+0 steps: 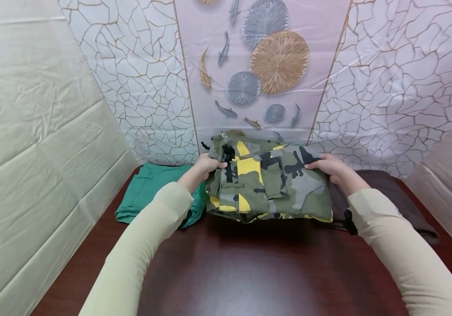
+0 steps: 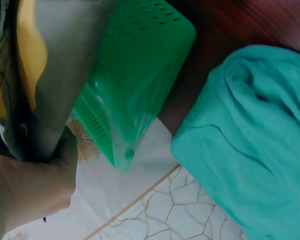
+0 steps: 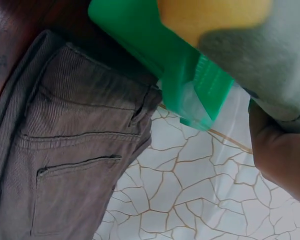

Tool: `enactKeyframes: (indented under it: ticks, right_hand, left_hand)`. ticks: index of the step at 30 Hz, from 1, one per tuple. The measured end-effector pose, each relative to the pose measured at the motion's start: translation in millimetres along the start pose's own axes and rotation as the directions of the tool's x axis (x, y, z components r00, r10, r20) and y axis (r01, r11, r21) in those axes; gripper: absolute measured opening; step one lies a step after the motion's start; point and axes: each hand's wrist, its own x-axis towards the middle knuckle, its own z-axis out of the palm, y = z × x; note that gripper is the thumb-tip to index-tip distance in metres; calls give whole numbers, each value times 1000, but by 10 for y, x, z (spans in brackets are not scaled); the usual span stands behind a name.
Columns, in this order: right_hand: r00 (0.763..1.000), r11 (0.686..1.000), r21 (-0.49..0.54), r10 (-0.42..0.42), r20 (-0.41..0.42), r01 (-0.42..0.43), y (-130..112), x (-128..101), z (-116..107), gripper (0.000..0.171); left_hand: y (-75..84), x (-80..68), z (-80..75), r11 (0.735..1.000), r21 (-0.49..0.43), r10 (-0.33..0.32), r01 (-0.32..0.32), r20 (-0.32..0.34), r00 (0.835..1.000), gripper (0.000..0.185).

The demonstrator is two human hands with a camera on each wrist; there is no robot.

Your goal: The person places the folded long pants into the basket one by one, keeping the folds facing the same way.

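Fingers of the left hand (image 1: 206, 166) curl round the left edge of the folded camouflage garment (image 1: 267, 182), while the right hand (image 1: 330, 169) grips its right edge. Its fabric is olive and grey, blotched with yellow and black, with a flap pocket and black straps on top. It sits above a green plastic basket (image 2: 135, 75) at the back of the dark wooden table (image 1: 249, 272), between folded teal clothing (image 1: 147, 191) and brown corduroy trousers (image 3: 75, 150).
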Motion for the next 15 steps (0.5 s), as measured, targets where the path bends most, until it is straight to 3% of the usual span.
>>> enactKeyframes:
  ticks: [3,6,12,15]
  right_hand:
    - [999,999,-6,-33,1,33,39,37,31,74]
    - [994,995,30,-95,61,93,100,57,47,67]
    - [941,985,133,-149,303,113,218,30,-6,99]
    - [932,985,122,-154,328,120,242,20,-13,106]
  left_hand:
    - [-60,27,53,998,-53,45,-46,-29,999,47]
    - [-129,46,90,993,-89,71,-75,-57,996,43]
    - [-181,51,107,987,-123,95,-106,-92,991,39]
    - [-154,57,123,984,-124,112,-126,-110,988,39]
